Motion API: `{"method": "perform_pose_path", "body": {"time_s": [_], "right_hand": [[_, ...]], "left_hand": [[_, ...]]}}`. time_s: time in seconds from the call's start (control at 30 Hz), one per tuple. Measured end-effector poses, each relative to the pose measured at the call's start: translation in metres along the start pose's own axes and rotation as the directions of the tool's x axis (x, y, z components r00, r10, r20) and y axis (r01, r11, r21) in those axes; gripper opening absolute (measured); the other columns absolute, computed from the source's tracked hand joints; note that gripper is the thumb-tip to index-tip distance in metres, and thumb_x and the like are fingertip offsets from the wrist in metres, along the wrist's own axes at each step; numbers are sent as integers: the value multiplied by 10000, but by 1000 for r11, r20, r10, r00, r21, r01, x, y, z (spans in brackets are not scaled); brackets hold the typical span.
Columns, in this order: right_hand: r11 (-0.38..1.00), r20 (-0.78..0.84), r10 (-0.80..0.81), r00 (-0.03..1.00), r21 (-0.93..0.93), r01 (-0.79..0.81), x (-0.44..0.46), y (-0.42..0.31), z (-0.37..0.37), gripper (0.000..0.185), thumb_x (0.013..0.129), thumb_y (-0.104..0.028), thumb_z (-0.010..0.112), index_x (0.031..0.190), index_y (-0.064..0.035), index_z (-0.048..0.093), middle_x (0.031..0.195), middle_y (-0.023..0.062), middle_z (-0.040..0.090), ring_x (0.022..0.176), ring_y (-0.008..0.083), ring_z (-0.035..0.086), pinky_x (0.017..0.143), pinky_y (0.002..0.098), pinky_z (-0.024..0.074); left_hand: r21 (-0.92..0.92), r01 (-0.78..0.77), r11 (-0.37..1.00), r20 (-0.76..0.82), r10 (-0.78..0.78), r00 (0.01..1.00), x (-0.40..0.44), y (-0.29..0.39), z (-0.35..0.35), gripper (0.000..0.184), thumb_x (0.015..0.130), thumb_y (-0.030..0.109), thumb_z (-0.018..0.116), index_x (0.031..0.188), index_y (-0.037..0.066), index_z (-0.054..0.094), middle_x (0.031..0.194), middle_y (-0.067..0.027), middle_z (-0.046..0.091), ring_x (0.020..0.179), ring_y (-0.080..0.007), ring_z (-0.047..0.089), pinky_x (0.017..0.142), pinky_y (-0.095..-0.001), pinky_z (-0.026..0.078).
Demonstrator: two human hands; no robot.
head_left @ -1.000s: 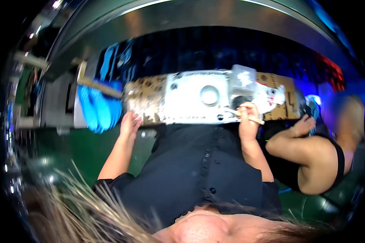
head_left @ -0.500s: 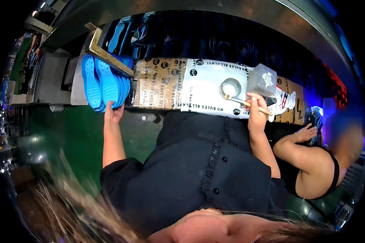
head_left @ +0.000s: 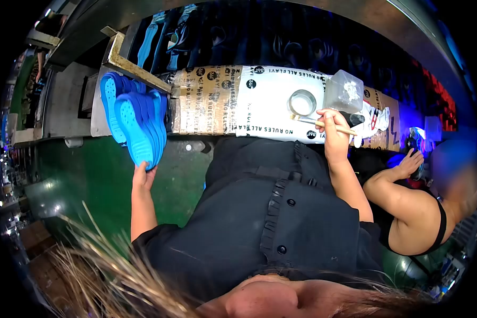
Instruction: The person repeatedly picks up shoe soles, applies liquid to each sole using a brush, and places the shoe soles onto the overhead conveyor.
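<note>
From my remote seat I count 2 bare hands (head_left: 334,130), 1 paintbrush (head_left: 342,128), 1 round open container (head_left: 302,102), 1 translucent plastic box (head_left: 346,91) and 1 angled metal bracket (head_left: 140,74). I make out 2 overlapping rows of blue shoe soles (head_left: 135,127) (they nest too tightly for me to number each sole). I also see 1 co-worker (head_left: 413,204), 1 raised co-worker's hand (head_left: 409,164) and 2 shirt buttons (head_left: 282,249); the dark shoes (head_left: 289,50) are too dim to count.

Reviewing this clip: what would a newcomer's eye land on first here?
Probably the bright blue soles bunched at the left, their near end gripped by the left hand. Next, the white printed sheet at the centre, bearing a round container, with the right hand holding a brush beside it.
</note>
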State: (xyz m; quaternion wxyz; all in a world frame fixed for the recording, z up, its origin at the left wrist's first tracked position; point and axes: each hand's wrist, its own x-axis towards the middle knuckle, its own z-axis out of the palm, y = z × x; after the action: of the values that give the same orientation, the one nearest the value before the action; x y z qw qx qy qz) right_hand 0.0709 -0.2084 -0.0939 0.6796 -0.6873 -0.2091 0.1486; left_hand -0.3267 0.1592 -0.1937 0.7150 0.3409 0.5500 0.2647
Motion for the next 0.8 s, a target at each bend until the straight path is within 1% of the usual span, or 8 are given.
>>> {"method": "perform_pose_path", "body": {"time_s": [0.23, 0.37, 0.47, 0.53, 0.57, 0.7, 0.77, 0.8], "right_hand": [[1000, -19, 23, 1000, -8, -24, -1, 5, 0, 196, 901, -170, 504, 908, -8, 614, 695, 7, 542, 607, 56, 482, 566, 180, 385], [999, -20, 54, 998, 4, -54, 0, 0, 3, 208, 899, -189, 514, 884, -8, 616, 696, 10, 555, 606, 52, 478, 569, 183, 388], [998, -17, 54, 998, 35, -53, 0, 4, -2, 215, 906, -192, 503, 868, -10, 611, 691, 6, 556, 603, 49, 477, 566, 180, 395], [996, -44, 70, 997, 54, -67, -2, 6, -9, 217, 909, -191, 499, 870, -11, 612, 694, 9, 560, 598, 51, 483, 557, 181, 400], [992, -62, 91, 994, 88, -86, -2, 4, -11, 208, 906, -180, 501, 875, -9, 617, 696, 10, 563, 607, 56, 497, 564, 181, 405], [998, -145, 49, 988, -23, -53, -6, 13, -25, 198, 892, -164, 524, 915, 5, 623, 761, 37, 603, 660, 73, 547, 601, 196, 445], [996, -172, 77, 982, -34, -84, -7, 8, -26, 203, 882, -169, 539, 909, 12, 628, 767, 37, 607, 651, 82, 554, 609, 200, 455], [992, -190, 123, 974, 12, -123, -6, 9, -27, 207, 876, -174, 547, 894, 12, 636, 778, 39, 607, 649, 87, 558, 615, 202, 461]], "left_hand": [[68, 137, 988, 152, -146, 977, -51, -28, -15, 615, 687, -20, 508, 1272, 64, 337, 1194, -94, 443, 1085, -265, 458, 912, -399, 420], [41, 133, 990, 283, -140, 949, -52, -59, 35, 664, 677, -31, 497, 1301, 98, 310, 1212, -93, 428, 1110, -265, 438, 944, -437, 378], [44, 146, 988, 349, -152, 925, -52, -64, 108, 679, 690, -36, 491, 1320, 101, 279, 1237, -91, 414, 1128, -263, 430, 955, -438, 368], [60, 3, 998, 441, -29, 897, -54, -65, 152, 614, 719, -7, 488, 1300, 77, 310, 1249, -96, 401, 1142, -256, 416, 960, -416, 373], [72, 9, 997, 456, -41, 889, -51, -68, 165, 614, 719, -7, 488, 1300, 77, 310, 1249, -96, 401, 1142, -256, 416, 960, -416, 373], [116, 22, 993, 446, -72, 892, -47, -75, 200, 576, 777, 17, 506, 1300, 121, 289, 1237, -115, 408, 1086, -236, 467, 876, -412, 438], [328, -56, 943, 336, -61, 940, -54, -63, 206, 589, 787, 58, 544, 1313, 102, 282, 1241, -124, 412, 1070, -223, 474, 870, -398, 437], [471, -194, 861, 367, 9, 930, -44, -61, 201, 601, 793, 108, 584, 1318, 57, 295, 1228, -137, 435, 1057, -204, 478, 879, -357, 417]]}}
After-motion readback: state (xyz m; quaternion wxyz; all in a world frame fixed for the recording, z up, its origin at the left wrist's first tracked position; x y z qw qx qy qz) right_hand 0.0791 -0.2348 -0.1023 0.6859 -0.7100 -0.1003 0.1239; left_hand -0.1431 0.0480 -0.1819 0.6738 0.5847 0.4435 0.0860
